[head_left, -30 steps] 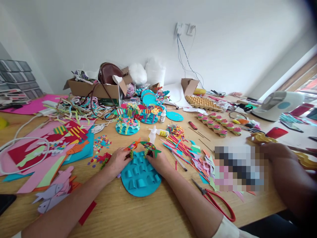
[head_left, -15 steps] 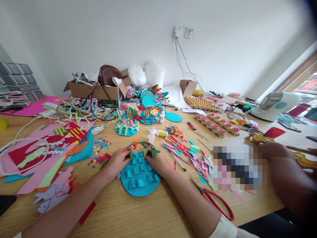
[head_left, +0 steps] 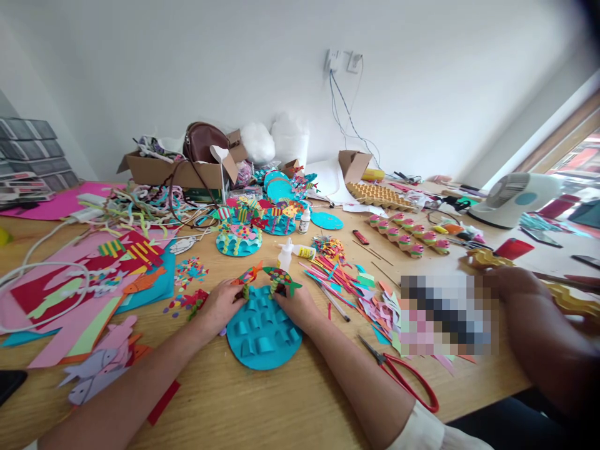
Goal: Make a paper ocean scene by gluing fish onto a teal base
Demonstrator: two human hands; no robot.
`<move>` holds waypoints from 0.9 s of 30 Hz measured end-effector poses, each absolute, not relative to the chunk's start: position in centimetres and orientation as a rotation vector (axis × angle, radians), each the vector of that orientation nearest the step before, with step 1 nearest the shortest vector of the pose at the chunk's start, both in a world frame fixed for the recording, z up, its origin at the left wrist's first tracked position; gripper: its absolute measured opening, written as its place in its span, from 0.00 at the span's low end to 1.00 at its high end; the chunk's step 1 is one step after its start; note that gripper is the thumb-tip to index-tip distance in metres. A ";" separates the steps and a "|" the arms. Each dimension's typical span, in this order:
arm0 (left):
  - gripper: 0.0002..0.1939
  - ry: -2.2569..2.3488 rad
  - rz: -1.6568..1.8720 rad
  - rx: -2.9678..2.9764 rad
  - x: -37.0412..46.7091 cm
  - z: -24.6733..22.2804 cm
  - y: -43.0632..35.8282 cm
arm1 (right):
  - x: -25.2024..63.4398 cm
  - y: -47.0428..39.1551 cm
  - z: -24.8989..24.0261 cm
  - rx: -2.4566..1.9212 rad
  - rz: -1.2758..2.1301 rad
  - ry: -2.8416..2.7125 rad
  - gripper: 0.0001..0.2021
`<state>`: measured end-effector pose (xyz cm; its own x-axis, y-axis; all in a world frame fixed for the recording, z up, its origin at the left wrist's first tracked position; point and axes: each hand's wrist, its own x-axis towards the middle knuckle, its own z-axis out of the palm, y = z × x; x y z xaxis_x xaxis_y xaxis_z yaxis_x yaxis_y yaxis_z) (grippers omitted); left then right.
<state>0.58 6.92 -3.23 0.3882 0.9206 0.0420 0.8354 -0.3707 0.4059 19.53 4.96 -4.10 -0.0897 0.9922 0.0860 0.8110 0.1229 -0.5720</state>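
A round blue paper base (head_left: 267, 350) with rows of curled strips lies on the table before me. Two decorated paper fish stand over its far edge on pale twisted stems: an orange one (head_left: 248, 275) at left, a green spotted one (head_left: 281, 277) at right. My left hand (head_left: 222, 307) pinches the left fish's stem at the base's edge. Around the right stem, the fingers of my right hand (head_left: 296, 305) are closed. Fingertips are partly hidden behind the pieces. A clear glue bottle (head_left: 285, 255) stands just beyond.
Red-handled scissors (head_left: 410, 381) lie right of my right forearm. Finished blue fish pieces (head_left: 239, 240) stand farther back. Paper sheets (head_left: 42, 300) and cut fish (head_left: 94, 375) are at left, paper scraps (head_left: 384, 306) at right. Another person's arm (head_left: 539, 325) reaches in from the right.
Both hands keep their hold on the two stems. The whole view has shifted slightly; nothing else has visibly moved.
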 end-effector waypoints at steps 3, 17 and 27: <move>0.05 1.531 0.376 2.338 0.6 -3.1 6.8 | 19.6 4.9 -4.1 -1.737 0.534 -1.957 0.04; 0.05 1.545 0.381 2.350 0.6 -3.2 6.9 | 19.4 4.7 -3.6 -1.774 0.537 -1.945 0.04; 0.05 1.544 0.359 2.351 0.6 -3.0 6.8 | 19.3 4.4 -3.0 -1.775 0.533 -1.953 0.04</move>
